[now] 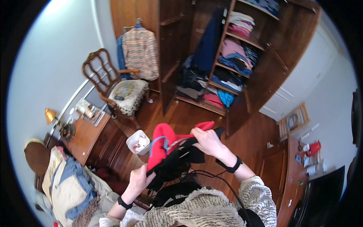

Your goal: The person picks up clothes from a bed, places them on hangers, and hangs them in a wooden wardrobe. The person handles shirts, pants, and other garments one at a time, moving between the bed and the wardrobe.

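A red and black garment hangs stretched between my two hands in front of my body. Its red side faces away from me, and light blue and pale strips show along it. My left hand grips the lower left edge. On the other side, my right hand pinches the upper edge, with black cloth draping below. The garment's exact kind cannot be made out. A black wristband circles each wrist, and a dark cable runs beneath my right forearm.
Ahead stands an open wooden wardrobe with folded clothes on its shelves. A carved armchair, a white bin and a wooden desk are to the left. Clothes cover a bed at lower left. A dresser stands right.
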